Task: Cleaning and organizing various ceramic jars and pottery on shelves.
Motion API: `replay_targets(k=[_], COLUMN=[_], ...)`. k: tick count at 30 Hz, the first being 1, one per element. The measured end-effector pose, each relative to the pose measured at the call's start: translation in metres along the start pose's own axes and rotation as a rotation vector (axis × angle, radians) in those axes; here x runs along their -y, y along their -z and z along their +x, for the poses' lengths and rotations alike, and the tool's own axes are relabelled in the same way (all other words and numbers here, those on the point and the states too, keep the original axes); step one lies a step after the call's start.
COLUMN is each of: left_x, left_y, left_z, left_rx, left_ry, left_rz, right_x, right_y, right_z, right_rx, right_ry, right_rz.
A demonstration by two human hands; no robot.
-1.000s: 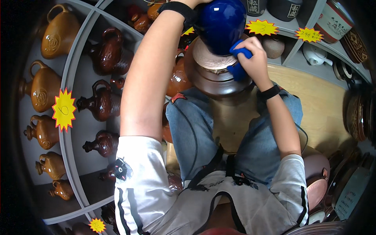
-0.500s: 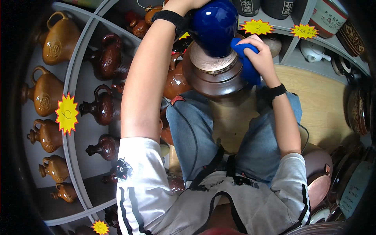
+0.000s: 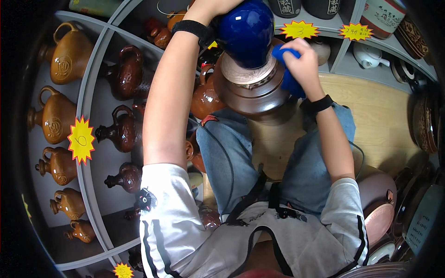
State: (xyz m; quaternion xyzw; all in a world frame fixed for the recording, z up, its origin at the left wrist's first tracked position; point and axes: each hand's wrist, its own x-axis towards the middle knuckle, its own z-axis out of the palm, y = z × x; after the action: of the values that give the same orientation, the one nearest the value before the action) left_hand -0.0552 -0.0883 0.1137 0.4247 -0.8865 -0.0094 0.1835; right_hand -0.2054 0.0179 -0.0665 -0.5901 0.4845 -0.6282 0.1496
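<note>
A glossy dark blue vase (image 3: 245, 34) stands on the pale, patterned top of a large brown lidded jar (image 3: 248, 99), between my knees. My left hand (image 3: 218, 6) is at the vase's upper left side, gripping it; its fingertips pass out of sight at the upper edge. In my right hand (image 3: 302, 61) a blue cloth (image 3: 291, 84) is bunched, the fingers curled round it. The cloth lies against the vase's lower right side and hangs down beside the jar.
Grey shelves (image 3: 95, 74) at the left carry tan jugs (image 3: 69, 53) and dark brown jugs (image 3: 125, 127). An orange-brown pot (image 3: 206, 97) is close to the jar's left. Black jars (image 3: 320, 7) and a white teapot (image 3: 368, 55) sit on the far shelves. A cable (image 3: 227, 148) crosses my left leg.
My right hand has moved slightly left with the cloth, its fingers more curled. Less of the cloth shows. The left hand stays at the vase, and the view has turned slightly.
</note>
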Motion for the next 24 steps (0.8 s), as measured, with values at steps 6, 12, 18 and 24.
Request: replay_targets(k=[6,12,18,24], left_x=[-0.003,0.009,0.014,0.007], left_y=[-0.002,-0.001,0.002,0.005], left_z=[0.0,-0.004,-0.011,-0.02], left_rx=[-0.01,-0.065,-0.042,-0.066], left_ry=[-0.026,-0.027,-0.008,-0.045], left_rz=[-0.023,-0.024,-0.111,-0.047], right_x=[0.007,-0.008,-0.004,0.002], right_y=[-0.01,-0.029,-0.019,-0.012], right_z=[0.013,-0.01,-0.018,-0.01], right_rx=[-0.082,0.078,0.402,0.607], right_ry=[0.15,0.0,-0.018,-0.531], right_rz=[0.116,0.082,0.065,0.976])
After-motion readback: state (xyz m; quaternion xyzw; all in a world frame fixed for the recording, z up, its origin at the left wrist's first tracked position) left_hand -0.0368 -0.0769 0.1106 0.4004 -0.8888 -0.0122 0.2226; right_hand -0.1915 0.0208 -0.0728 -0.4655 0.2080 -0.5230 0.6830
